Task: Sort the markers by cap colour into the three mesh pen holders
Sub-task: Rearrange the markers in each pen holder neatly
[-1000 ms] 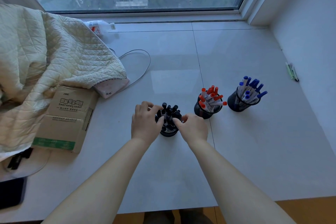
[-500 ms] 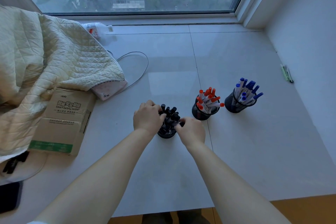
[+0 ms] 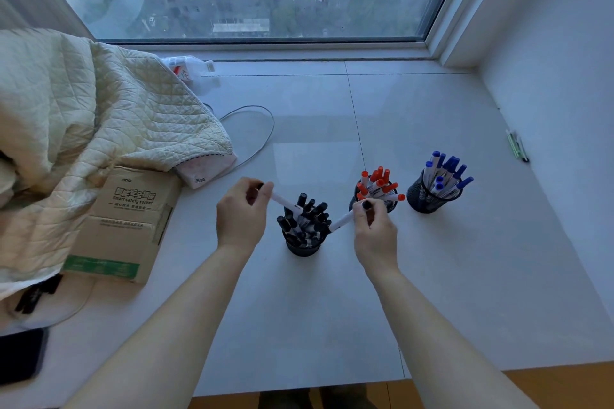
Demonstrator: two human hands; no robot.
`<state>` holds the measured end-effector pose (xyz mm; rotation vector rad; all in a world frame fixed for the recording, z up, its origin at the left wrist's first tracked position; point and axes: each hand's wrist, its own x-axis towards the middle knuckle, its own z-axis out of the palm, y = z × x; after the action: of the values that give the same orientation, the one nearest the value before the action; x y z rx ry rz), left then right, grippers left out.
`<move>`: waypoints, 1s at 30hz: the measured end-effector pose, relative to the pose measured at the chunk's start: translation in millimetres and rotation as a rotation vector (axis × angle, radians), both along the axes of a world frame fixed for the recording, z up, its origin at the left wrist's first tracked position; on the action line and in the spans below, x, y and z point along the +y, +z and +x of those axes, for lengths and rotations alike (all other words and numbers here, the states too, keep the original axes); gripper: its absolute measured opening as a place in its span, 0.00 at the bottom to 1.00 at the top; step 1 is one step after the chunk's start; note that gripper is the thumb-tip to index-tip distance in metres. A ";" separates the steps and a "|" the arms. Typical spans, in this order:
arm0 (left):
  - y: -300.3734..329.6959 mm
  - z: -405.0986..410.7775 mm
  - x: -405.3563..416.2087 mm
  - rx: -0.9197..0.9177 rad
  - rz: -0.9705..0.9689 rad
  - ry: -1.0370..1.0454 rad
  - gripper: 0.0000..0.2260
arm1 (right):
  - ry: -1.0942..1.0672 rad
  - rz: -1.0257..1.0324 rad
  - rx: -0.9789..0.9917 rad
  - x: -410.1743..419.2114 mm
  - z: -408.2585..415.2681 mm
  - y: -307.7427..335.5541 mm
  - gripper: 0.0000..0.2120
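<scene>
Three black mesh pen holders stand in a row on the white surface. The nearest holder (image 3: 303,248) is full of black-capped markers. The middle holder (image 3: 391,206) has red-capped markers, the right holder (image 3: 428,201) blue-capped ones. My left hand (image 3: 241,212) pinches a black-capped marker (image 3: 285,202) by its cap end, its white barrel slanting down into the nearest holder. My right hand (image 3: 373,226) pinches another black-capped marker (image 3: 344,220) by the cap, barrel pointing down-left to that holder's rim.
A cardboard box (image 3: 128,222) lies left of the holders under a quilted cream blanket (image 3: 83,136). A grey cable (image 3: 262,139) loops behind. Two green pens (image 3: 516,146) lie by the right wall. A dark phone (image 3: 20,355) sits at the near left edge.
Both hands were cupped close round the black-marker holder. Now they have drawn apart and upward, each pulling a black-capped marker partly out of it.
</scene>
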<state>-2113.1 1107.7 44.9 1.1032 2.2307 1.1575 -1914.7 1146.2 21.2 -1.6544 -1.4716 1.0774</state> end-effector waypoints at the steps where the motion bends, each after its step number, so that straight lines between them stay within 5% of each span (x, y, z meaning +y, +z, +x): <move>1: 1.5 -2.4 -1.9 -0.050 0.006 0.055 0.08 | -0.037 -0.008 0.027 1.9 2.5 2.7 0.07; 6: 0.0 -13.8 -10.6 -0.417 0.022 0.345 0.11 | -0.258 -0.067 0.131 11.2 11.2 15.3 0.08; 10: -4.0 -15.6 -20.4 -0.851 0.093 0.492 0.08 | -0.405 -0.258 0.410 16.7 17.7 22.4 0.06; 16: -8.7 -9.7 -29.2 -1.148 0.197 0.530 0.04 | -0.279 -0.585 0.820 12.8 12.9 24.5 0.06; 24: -9.8 -4.4 -30.1 -1.198 0.130 0.282 0.05 | 0.006 -0.498 0.500 -2.2 -1.3 11.0 0.07; 30: -12.7 0.2 -29.3 -1.022 0.043 0.184 0.03 | 0.086 -0.442 0.267 -6.8 -12.3 1.2 0.05</move>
<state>-2112.9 1078.4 32.2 0.1783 1.4920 1.4053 -1927.0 1139.3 22.4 -1.6593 -1.1958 1.6950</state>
